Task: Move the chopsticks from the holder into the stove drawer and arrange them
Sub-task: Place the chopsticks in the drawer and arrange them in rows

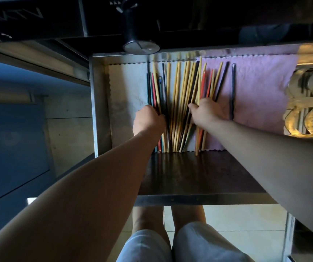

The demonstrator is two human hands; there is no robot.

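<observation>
An open metal stove drawer point(98, 103) holds a spread of chopsticks point(180, 95), mostly pale wood with some black, red and blue ones, lying lengthwise. My left hand point(148, 120) rests on the left side of the pile, fingers curled against the dark and red sticks. My right hand point(206, 112) presses on the right side, fingers closed over several wooden and red sticks. One dark chopstick point(232, 91) lies apart on the right. The holder is not in view.
A white cloth point(127, 95) and a pink cloth point(261, 91) line the drawer floor. A black stove knob point(140, 40) juts out above the drawer. Golden metal racks point(308, 103) stand at the right. The drawer's dark front panel point(199, 174) is near my knees.
</observation>
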